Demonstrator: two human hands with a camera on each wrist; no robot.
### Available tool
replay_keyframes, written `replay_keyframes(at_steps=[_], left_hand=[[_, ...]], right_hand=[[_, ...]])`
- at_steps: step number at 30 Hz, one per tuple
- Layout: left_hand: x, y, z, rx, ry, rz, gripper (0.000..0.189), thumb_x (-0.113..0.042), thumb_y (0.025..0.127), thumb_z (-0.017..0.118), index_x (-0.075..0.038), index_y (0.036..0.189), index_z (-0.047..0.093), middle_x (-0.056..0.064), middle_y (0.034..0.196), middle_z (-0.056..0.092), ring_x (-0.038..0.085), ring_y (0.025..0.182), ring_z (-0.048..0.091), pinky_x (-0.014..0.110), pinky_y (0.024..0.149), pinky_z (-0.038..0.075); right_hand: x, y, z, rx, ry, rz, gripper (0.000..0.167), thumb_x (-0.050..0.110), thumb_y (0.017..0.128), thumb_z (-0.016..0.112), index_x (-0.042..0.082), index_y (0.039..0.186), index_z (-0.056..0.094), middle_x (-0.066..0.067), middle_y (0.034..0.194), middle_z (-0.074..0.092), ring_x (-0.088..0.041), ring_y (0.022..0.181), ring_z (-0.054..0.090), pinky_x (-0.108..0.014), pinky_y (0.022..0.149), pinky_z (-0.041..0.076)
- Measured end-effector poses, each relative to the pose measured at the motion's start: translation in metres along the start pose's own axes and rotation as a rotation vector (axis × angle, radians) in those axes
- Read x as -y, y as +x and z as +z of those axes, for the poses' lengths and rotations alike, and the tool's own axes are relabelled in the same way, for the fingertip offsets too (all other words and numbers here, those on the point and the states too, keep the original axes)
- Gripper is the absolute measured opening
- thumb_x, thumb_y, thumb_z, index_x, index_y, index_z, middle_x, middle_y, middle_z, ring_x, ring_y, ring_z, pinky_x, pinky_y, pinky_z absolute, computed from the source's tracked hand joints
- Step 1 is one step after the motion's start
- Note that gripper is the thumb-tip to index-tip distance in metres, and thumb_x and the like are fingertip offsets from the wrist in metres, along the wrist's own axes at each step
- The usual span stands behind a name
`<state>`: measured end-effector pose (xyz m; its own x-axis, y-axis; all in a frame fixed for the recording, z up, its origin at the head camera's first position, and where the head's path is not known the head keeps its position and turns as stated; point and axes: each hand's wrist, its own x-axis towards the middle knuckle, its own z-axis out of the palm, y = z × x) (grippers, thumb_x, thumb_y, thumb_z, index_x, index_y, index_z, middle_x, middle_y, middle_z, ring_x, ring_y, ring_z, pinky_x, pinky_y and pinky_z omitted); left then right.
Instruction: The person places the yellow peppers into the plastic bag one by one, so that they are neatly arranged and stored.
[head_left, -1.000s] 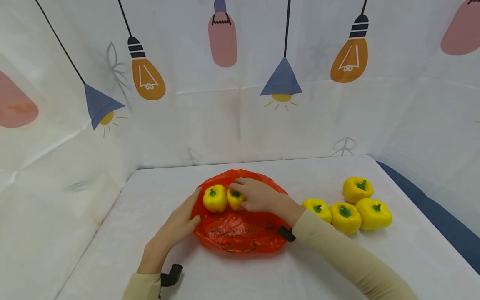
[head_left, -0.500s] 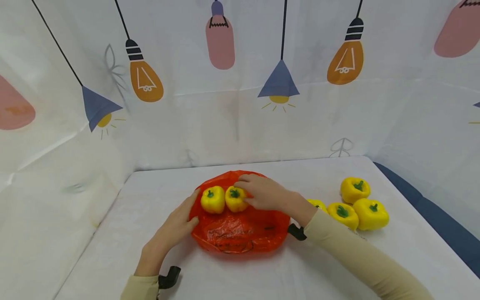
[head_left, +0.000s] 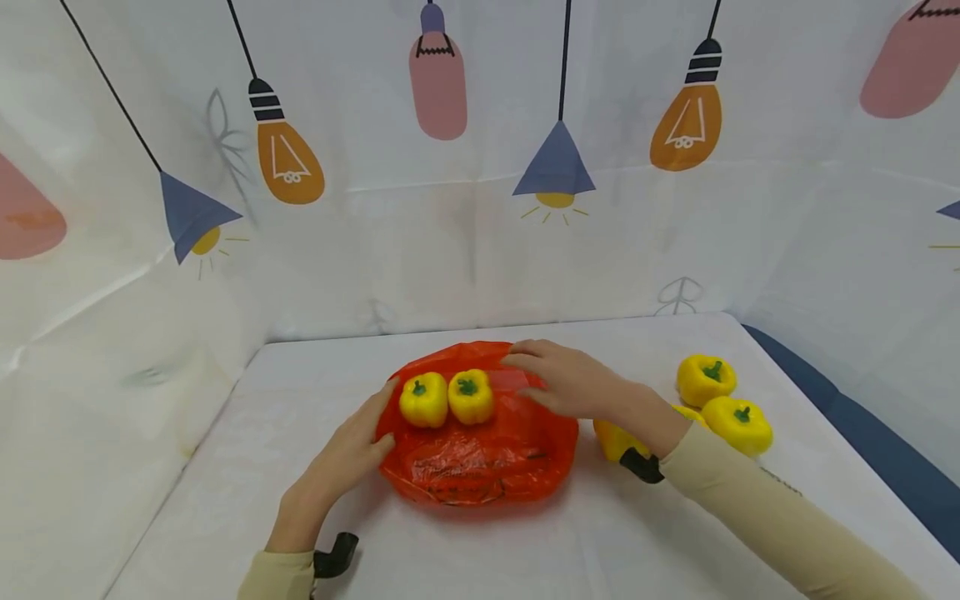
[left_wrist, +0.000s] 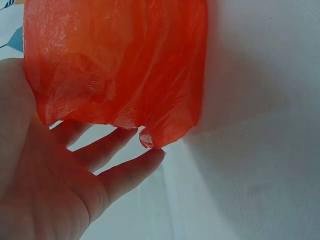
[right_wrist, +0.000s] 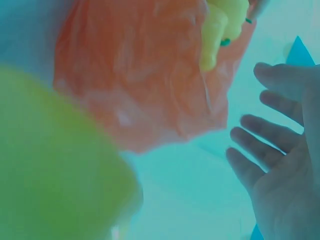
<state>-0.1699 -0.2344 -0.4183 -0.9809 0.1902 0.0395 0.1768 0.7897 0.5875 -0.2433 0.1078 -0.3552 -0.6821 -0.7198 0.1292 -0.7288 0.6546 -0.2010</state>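
Observation:
A red plastic bag (head_left: 480, 467) sits on the table with two yellow bell peppers, the left one (head_left: 423, 400) and the right one (head_left: 471, 397), side by side on it. At the bag's left side is my left hand (head_left: 345, 450); in the left wrist view its fingers (left_wrist: 132, 172) extend along the bag's edge. My right hand (head_left: 570, 379) hovers over the bag's right side, fingers spread and holding nothing. The right wrist view shows this hand (right_wrist: 285, 145) apart from the bag (right_wrist: 135, 75).
Several more yellow bell peppers stand to the right, among them a rear one (head_left: 705, 379) and a front one (head_left: 738, 423); my right forearm partly covers others. A printed white curtain (head_left: 420, 250) hangs behind the white table (head_left: 322, 367).
My right hand has let go of the right pepper on the bag and moved away to the right. The left hand has stayed at the bag's left side.

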Motion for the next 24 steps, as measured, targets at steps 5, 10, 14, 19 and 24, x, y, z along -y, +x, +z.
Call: replay_keyframes(at_steps=[5,10,14,19,24], left_hand=[[0.0,0.0,0.0,0.002,-0.007,0.0,0.079,-0.011,0.094,0.054,-0.023,0.161,0.014,0.01,0.163,0.029,0.036,0.148,0.033,0.06,0.115,0.036],[0.0,0.001,-0.001,0.005,0.002,-0.003,0.079,-0.012,0.095,0.054,-0.024,0.161,0.013,0.01,0.164,0.028,0.036,0.148,0.033,0.06,0.115,0.036],[0.0,0.002,-0.001,0.003,0.005,0.003,0.08,-0.012,0.094,0.054,-0.026,0.161,0.012,0.009,0.164,0.028,0.035,0.148,0.033,0.06,0.115,0.035],[0.0,0.003,0.0,0.003,0.012,0.003,0.079,-0.013,0.094,0.055,-0.025,0.161,0.013,0.009,0.163,0.03,0.035,0.148,0.034,0.06,0.115,0.036],[0.002,0.002,-0.001,0.006,0.017,0.0,0.079,-0.012,0.095,0.054,-0.023,0.161,0.013,0.011,0.163,0.029,0.036,0.148,0.033,0.061,0.114,0.036]], right_hand=[[-0.009,-0.016,-0.014,0.053,0.045,0.073,0.054,0.036,0.095,0.064,0.02,0.145,0.052,-0.007,0.148,0.05,-0.029,0.135,0.049,-0.052,0.106,0.049],[-0.019,-0.035,-0.024,0.135,0.083,0.148,0.058,0.04,0.092,0.067,0.026,0.145,0.051,-0.002,0.147,0.051,-0.029,0.135,0.05,-0.055,0.105,0.049],[-0.023,-0.051,-0.03,0.213,0.103,0.207,0.061,0.042,0.089,0.069,0.027,0.145,0.05,0.0,0.146,0.052,-0.029,0.134,0.05,-0.058,0.105,0.048],[-0.028,-0.068,-0.036,0.296,0.144,0.308,0.067,0.041,0.084,0.074,0.032,0.146,0.049,0.002,0.147,0.052,-0.03,0.134,0.049,-0.062,0.103,0.047],[-0.035,-0.082,-0.035,0.372,0.166,0.377,0.076,0.033,0.079,0.08,0.039,0.147,0.045,0.001,0.15,0.048,-0.031,0.135,0.047,-0.064,0.102,0.046]])
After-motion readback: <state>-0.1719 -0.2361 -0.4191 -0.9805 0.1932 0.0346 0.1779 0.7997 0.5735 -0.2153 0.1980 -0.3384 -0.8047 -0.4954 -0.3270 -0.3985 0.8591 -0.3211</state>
